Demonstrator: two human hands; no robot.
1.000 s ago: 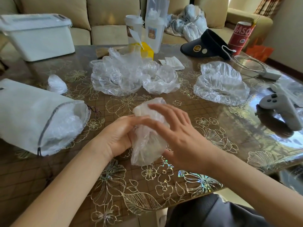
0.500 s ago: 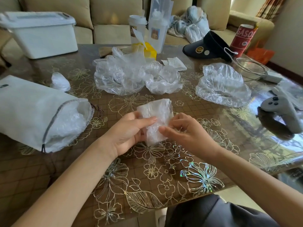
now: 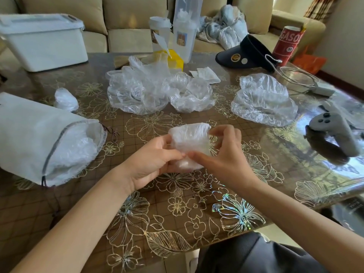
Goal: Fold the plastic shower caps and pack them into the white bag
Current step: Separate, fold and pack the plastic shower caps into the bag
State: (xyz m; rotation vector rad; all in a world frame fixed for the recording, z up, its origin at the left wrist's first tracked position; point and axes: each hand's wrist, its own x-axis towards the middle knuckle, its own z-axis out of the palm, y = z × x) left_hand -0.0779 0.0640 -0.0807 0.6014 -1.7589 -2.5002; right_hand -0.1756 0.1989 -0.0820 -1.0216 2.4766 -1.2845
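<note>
The person was in the middle of folding one shower cap (image 3: 190,140). It was a small, thick bundle, held just above the table (image 3: 177,213), near the middle of the front edge. Both hands were close together and both gripped it. The left hand (image 3: 155,158) pinched the left side and bottom of the bundle. The right hand (image 3: 222,156) pinched the right side, with its fingers curled at the top corner. The white bag (image 3: 39,138) lay on its side by the left edge, its mouth open toward the hands, and crinkly plastic showed inside it. Three loose caps waited farther back: a big one (image 3: 137,91) and a smaller one (image 3: 192,95) in the middle, and one (image 3: 264,101) toward the right edge. A little folded cap (image 3: 66,99) sat just behind the bag. The fold seemed almost done, I think. Next, the bundle would need to be squeezed tight so the plastic did not puff open, then carried left and pushed into the bag's mouth. One hand might have to hold that mouth open.
</note>
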